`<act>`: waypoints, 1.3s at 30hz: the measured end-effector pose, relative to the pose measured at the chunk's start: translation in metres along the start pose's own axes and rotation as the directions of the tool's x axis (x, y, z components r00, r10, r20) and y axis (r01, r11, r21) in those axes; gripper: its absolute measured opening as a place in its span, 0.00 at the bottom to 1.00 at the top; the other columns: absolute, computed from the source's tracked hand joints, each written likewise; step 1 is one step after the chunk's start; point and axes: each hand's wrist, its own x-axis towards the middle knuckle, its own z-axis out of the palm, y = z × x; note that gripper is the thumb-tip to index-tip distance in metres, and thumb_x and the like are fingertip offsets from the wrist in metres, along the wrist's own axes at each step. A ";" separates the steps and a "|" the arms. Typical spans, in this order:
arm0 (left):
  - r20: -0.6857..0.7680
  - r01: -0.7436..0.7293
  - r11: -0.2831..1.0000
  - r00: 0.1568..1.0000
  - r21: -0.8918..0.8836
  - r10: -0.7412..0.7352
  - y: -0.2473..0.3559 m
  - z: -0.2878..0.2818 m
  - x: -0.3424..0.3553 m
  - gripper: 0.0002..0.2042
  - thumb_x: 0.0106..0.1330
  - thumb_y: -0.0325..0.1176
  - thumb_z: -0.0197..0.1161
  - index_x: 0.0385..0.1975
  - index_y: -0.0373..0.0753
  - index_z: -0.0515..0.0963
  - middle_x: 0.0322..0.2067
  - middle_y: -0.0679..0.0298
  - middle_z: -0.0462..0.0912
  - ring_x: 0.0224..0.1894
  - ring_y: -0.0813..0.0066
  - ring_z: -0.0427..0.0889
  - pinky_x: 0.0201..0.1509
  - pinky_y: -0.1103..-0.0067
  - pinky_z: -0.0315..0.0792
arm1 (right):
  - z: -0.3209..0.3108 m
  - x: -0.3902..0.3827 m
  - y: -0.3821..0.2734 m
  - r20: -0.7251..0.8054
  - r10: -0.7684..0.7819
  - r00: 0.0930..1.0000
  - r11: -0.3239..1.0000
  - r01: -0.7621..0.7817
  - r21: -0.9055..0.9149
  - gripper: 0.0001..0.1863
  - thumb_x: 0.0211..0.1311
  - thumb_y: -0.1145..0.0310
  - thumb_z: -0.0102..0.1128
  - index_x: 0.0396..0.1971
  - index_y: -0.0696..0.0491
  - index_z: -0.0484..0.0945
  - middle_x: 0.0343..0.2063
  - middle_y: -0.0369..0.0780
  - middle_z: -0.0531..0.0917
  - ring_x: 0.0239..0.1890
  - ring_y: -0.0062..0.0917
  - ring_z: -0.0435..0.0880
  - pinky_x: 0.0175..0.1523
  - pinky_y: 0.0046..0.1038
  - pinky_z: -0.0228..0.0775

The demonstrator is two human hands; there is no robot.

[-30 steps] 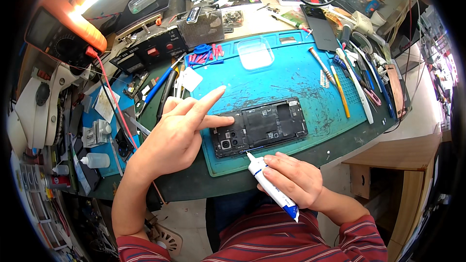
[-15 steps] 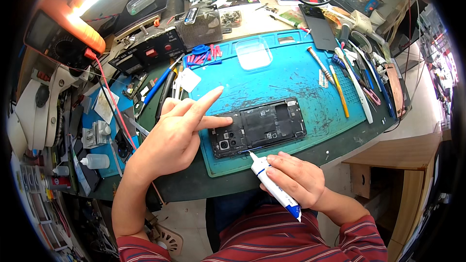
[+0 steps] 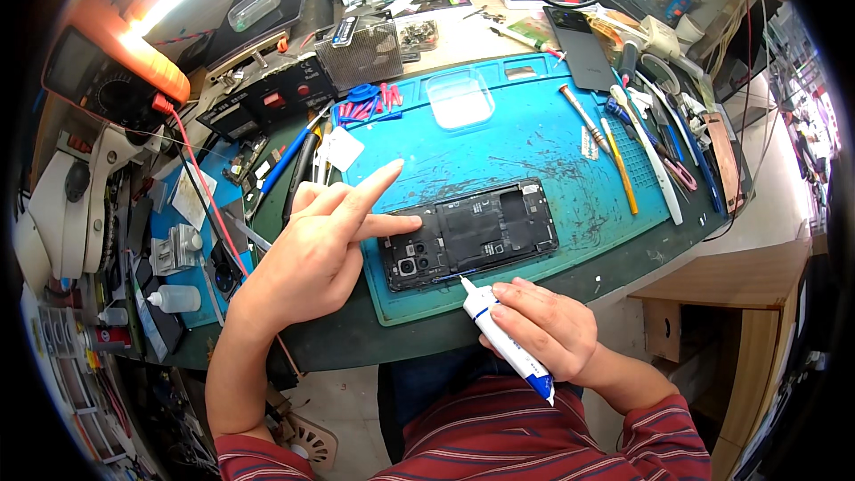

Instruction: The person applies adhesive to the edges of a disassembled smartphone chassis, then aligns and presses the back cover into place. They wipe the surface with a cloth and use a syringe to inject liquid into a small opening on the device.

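An opened smartphone (image 3: 463,236), its back cover off and its black inside showing, lies on the blue mat (image 3: 401,303). My left hand (image 3: 312,254) is at its left end. One fingertip rests on the phone near the camera lenses, another finger points up and away, and nothing is gripped. My right hand (image 3: 545,328) is closed around a white and blue glue tube (image 3: 512,347), tilted with its thin nozzle at the phone's near long edge. Whether the nozzle touches the frame is hard to tell. A thin blue line shows along that edge.
Behind the phone stands a clear plastic box (image 3: 460,100), with red and blue clips (image 3: 361,107) to its left. Screwdrivers, tweezers and brushes (image 3: 646,138) line the right side. A multimeter (image 3: 107,71) and a small bottle (image 3: 175,298) are on the left.
The tube's nozzle has shifted slightly to the right along the phone's near edge. My left hand keeps its fingertip on the phone. The whole view has moved a little.
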 end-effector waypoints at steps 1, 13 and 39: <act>0.000 -0.001 1.000 1.000 0.002 0.001 0.000 0.000 0.000 0.37 0.59 0.15 0.51 0.74 0.36 0.61 0.52 0.73 0.89 0.44 0.70 0.75 0.60 0.73 0.59 | 0.000 0.000 0.000 0.000 0.000 1.000 1.000 0.000 0.001 0.18 0.58 0.67 0.75 0.45 0.59 0.85 0.41 0.47 0.88 0.40 0.34 0.91 0.47 0.32 0.88; -0.007 -0.006 1.000 1.000 0.008 0.007 0.000 0.000 0.000 0.37 0.58 0.15 0.52 0.73 0.35 0.61 0.52 0.73 0.89 0.43 0.69 0.74 0.60 0.73 0.60 | -0.001 -0.002 0.001 -0.015 0.004 1.000 1.000 -0.004 -0.002 0.17 0.59 0.67 0.75 0.45 0.59 0.85 0.41 0.47 0.88 0.40 0.34 0.91 0.45 0.30 0.88; -0.002 -0.018 1.000 1.000 0.015 0.018 0.000 0.000 0.001 0.38 0.56 0.14 0.52 0.73 0.33 0.61 0.50 0.72 0.90 0.43 0.70 0.75 0.59 0.73 0.60 | -0.007 -0.007 0.004 -0.022 0.031 0.999 1.000 -0.031 0.002 0.18 0.58 0.68 0.76 0.46 0.60 0.85 0.42 0.47 0.88 0.40 0.35 0.91 0.44 0.30 0.88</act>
